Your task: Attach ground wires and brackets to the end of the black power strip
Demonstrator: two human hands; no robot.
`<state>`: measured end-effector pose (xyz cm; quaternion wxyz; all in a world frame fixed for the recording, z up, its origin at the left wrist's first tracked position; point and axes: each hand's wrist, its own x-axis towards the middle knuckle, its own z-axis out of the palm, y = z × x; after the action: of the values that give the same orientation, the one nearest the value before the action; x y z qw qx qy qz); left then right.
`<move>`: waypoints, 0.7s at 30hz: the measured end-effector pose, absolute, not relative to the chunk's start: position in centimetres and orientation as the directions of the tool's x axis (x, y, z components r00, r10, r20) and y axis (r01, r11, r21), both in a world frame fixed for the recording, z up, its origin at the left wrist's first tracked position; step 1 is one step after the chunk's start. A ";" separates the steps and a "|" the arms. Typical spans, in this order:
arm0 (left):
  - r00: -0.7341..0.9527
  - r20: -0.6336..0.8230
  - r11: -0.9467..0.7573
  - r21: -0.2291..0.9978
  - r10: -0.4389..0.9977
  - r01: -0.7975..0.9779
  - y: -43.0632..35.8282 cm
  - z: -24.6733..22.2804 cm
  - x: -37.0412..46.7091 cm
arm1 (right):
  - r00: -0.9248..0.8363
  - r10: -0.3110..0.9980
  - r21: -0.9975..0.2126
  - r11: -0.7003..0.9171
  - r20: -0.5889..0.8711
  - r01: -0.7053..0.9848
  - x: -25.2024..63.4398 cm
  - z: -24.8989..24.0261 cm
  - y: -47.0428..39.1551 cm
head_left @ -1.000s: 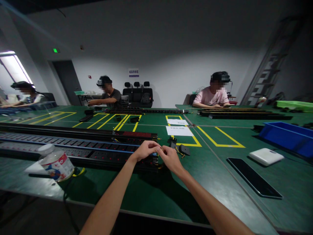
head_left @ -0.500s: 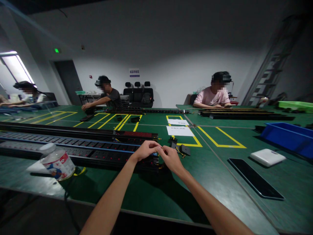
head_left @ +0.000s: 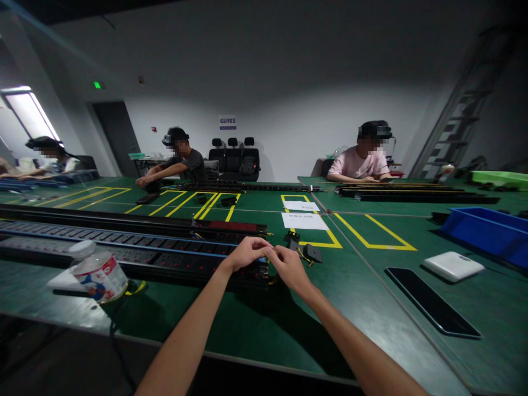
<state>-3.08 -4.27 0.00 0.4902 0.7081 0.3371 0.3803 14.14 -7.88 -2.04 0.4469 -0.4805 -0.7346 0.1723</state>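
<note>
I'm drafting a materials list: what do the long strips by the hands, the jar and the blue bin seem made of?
Long strips: dark, mostly matte, probably plastic faces, repeating in moulded-looking segments; whether edges are metal is unclear.
Jar: glossy, likely clear plastic, since its wall is see-through; glass isn't ruled out.
Blue bin: probably moulded plastic, satin, judging by its even colour.

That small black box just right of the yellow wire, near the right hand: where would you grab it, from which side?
The small black box is probably best pinched by its right end, from above and the right: it seems to lie flat with that end exposed, while the yellow wire and the right hand are on its left.
</note>
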 end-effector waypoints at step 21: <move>0.495 0.216 -0.301 0.948 0.842 0.099 -4.1 -0.2 -3.2 | -0.153 0.851 -0.669 0.495 0.503 0.554 14.2 -2.1 -7.8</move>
<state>-3.20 -4.14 -0.20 0.4904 0.7120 0.3302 0.3789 14.16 -7.84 -2.05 0.4458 -0.4741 -0.7407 0.1665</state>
